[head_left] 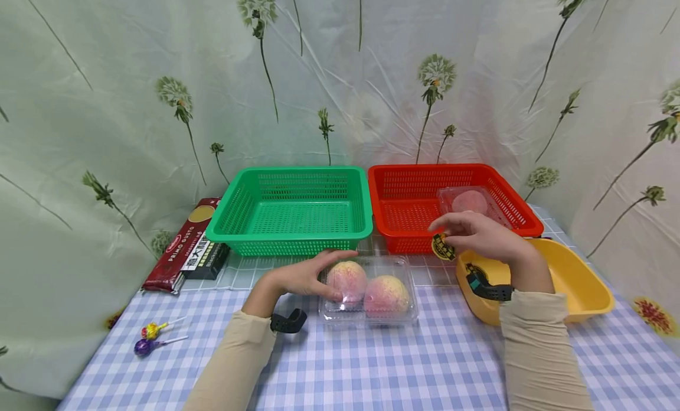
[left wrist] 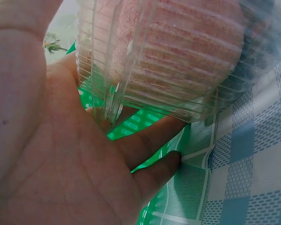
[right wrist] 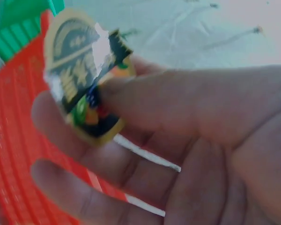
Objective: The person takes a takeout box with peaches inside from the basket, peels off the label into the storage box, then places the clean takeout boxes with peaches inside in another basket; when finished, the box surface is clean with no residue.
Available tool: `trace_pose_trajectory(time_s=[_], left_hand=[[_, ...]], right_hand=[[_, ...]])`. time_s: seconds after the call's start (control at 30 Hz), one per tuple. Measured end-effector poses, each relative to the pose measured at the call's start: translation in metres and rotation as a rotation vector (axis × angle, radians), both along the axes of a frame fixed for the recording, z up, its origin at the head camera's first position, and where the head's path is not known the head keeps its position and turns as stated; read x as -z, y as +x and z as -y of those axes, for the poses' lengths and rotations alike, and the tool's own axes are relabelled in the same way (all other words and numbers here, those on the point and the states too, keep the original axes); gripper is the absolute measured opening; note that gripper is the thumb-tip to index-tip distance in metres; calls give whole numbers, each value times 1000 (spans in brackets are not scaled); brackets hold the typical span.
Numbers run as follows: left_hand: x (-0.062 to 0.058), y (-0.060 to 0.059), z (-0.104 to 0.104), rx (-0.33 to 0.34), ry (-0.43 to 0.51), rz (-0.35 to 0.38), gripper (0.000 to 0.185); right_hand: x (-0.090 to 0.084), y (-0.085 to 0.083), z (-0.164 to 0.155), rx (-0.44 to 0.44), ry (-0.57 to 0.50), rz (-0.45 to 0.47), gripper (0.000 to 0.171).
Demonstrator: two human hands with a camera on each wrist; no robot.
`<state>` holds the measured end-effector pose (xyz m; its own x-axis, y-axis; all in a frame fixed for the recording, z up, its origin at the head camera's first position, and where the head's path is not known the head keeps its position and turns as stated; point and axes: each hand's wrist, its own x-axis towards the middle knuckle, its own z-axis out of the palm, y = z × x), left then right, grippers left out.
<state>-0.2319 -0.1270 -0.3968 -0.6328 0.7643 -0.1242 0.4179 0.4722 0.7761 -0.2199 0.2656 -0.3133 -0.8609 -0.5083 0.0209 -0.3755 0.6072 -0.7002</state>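
**2 hands, 1 clear tray of 2 peaches, 1 peeled label**

Centre of the head view: 1 clear plastic clamshell (head_left: pixel 368 293) lies on the checked tablecloth (head_left: pixel 372 364), holding 2 pink peaches side by side. Its long axis runs left to right across the frame, parallel to the table's near edge. The left hand (head_left: pixel 305 278) rests against the clamshell's left end, fingers straight and close together along its far wall and top; the left wrist view shows the open palm (left wrist: pixel 61 154) beside the ribbed plastic (left wrist: pixel 178 61), with no finger curled round it.

Right of centre, the right hand (head_left: pixel 480 234) hovers over the gap between the red basket (head_left: pixel 510 207) and the yellow tub (head_left: pixel 584 281). Thumb and fingers are clamped on 1 round black-and-yellow sticker (head_left: pixel 443 247), which hangs edge-down below the fingertips; in the right wrist view the sticker (right wrist: pixel 82 84) is creased and blurred.

Upper centre: 1 green basket (head_left: pixel 292 210) touches the red basket, which contains 1 further clamshell with 1 peach (head_left: pixel 470 201). Left edge: 1 pasta packet (head_left: pixel 180 245) and 1 dark box (head_left: pixel 207 258). Lower left: 2 lollipops (head_left: pixel 151 339).
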Motion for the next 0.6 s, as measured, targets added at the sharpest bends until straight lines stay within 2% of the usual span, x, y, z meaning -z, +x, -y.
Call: trace_pose_trajectory(time_s=[0.13,0.37,0.6], left_hand=[[0,0,0,-3,-1,6,89],[-2,1,-1,-9,-6,17,90],[-2,2,-1,-12,4,12,90]], right_hand=[[1,1,-18,57,50,18,25],[10,0,-44,127,96,189,31],[14,1,-67,222,226,266,34]])
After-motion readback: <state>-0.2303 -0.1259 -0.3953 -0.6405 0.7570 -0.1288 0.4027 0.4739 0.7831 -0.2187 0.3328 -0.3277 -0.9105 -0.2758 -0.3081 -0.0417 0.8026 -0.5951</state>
